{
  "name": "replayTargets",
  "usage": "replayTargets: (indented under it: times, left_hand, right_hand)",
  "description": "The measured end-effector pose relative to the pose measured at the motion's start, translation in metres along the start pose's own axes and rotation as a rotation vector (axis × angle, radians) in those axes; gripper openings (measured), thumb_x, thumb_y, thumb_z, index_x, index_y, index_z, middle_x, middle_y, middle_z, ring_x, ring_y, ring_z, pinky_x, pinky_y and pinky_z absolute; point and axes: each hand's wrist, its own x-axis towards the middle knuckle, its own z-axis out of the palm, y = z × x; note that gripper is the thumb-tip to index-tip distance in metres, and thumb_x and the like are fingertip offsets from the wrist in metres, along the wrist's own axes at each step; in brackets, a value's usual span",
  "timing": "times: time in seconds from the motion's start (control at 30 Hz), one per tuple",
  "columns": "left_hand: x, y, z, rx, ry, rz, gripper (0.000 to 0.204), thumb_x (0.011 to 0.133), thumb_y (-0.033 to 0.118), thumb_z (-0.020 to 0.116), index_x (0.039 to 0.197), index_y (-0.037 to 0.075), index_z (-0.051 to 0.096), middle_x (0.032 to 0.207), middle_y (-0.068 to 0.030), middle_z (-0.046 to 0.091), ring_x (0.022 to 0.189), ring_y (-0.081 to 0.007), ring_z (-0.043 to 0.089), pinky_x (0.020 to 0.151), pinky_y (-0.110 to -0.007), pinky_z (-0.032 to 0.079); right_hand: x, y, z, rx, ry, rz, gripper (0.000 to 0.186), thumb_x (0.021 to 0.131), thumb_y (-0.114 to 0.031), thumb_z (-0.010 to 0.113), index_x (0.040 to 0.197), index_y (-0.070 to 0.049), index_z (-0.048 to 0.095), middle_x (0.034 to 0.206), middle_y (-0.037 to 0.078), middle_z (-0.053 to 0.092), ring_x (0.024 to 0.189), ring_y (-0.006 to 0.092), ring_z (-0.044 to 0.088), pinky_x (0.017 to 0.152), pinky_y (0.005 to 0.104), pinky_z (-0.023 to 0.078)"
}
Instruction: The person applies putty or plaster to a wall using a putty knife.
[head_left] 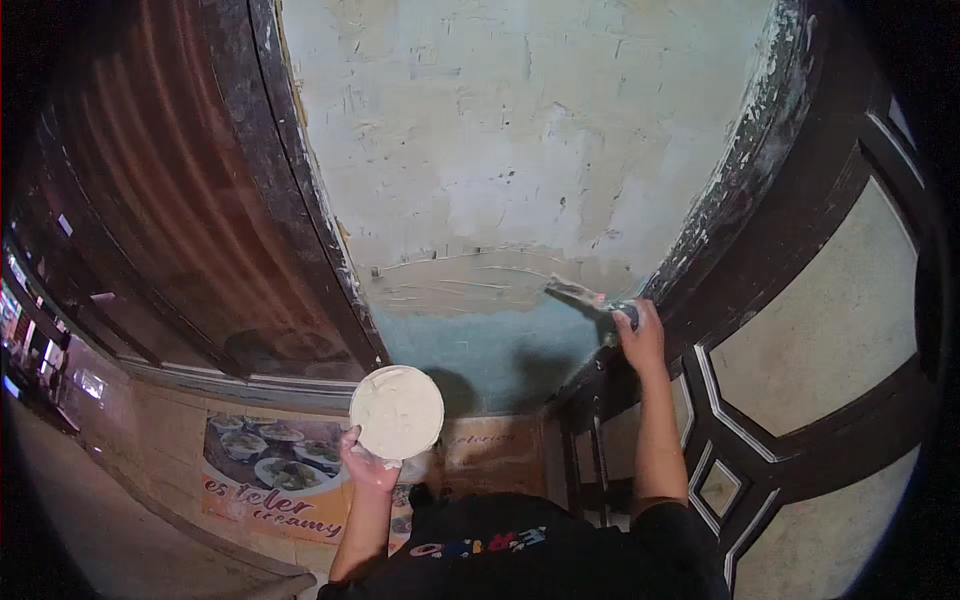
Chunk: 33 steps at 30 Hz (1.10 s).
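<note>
Right hand [640,328] is closed round the scraper [577,291]; left hand [370,466] clasps a paste tub [440,430]. Apply even, shallow-angled strokes along the wall [500,200].

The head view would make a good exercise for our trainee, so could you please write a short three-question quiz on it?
1. True or false: the left hand holds the round tub of pale paste.
2. Choose one: what colour is the wall strip just below the ridged coat?
A) Bright red
B) Blue-green
C) Black
3. Fill in the missing word: the fingers of the right hand are closed around the handle of a flat-bladed ____.

Key:
1. True
2. B
3. Scraper
</note>
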Motion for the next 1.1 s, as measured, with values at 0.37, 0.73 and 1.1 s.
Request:
replayTargets:
  times: [0.37,0.73,1.1]
  left_hand:
    - [0.006,-0.003,0.016,-0.022,-0.082,-0.043,0.059,0.079,0.026,0.047,0.133,0.003,0.043,0.135,-0.0163,0.047,0.121,-0.0338,0.048,0.104,-0.050,0.036]
    - [0.008,0.010,0.019,0.049,0.027,-0.007,0.058,0.078,0.025,0.050,0.132,0.003,0.045,0.133,-0.0153,0.050,0.121,-0.0332,0.048,0.104,-0.049,0.036]
    - [0.018,-0.021,0.030,0.036,-0.076,-0.147,0.061,0.076,0.026,0.051,0.133,0.003,0.044,0.135,-0.0150,0.048,0.123,-0.0331,0.047,0.105,-0.049,0.035]
  right_hand:
    - [0.054,-0.149,0.110,-0.081,-0.098,-0.128,0.038,0.083,-0.037,0.062,0.106,-0.007,0.058,0.099,0.013,0.059,0.090,0.0337,0.059,0.075,0.0438,0.048]
    - [-0.039,0.064,0.004,0.164,0.174,0.267,0.032,0.089,-0.029,0.059,0.097,0.002,0.057,0.093,0.020,0.061,0.087,0.0337,0.060,0.078,0.0377,0.045]
    - [-0.006,-0.068,0.118,0.192,-0.130,-0.051,0.034,0.084,-0.033,0.062,0.102,-0.006,0.057,0.094,0.014,0.061,0.086,0.0357,0.059,0.072,0.0413,0.048]
